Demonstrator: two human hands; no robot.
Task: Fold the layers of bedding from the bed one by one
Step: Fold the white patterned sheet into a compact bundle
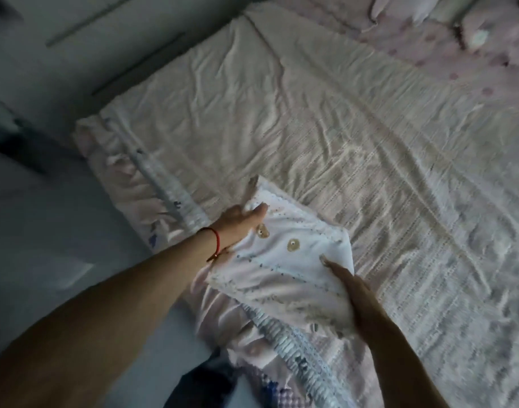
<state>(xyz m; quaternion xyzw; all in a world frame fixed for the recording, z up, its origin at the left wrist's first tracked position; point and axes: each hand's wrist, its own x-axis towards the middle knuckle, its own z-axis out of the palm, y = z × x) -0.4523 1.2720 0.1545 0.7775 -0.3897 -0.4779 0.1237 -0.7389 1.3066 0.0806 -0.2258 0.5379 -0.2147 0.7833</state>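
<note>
We have the small folded white cloth (284,260) at the near bed (340,128) edge, left hand (240,223) and right hand (352,293) flat with fingers straight on its sides; we should press edges square before releasing.

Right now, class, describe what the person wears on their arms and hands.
Both forearms are bare, with no sleeves in view. The left hand has a thin red string bracelet at its wrist. The right hand shows no ring, watch or band.

Both hands outstretched, left (240,223) and right (352,285), fingers straight, palms down.
</note>
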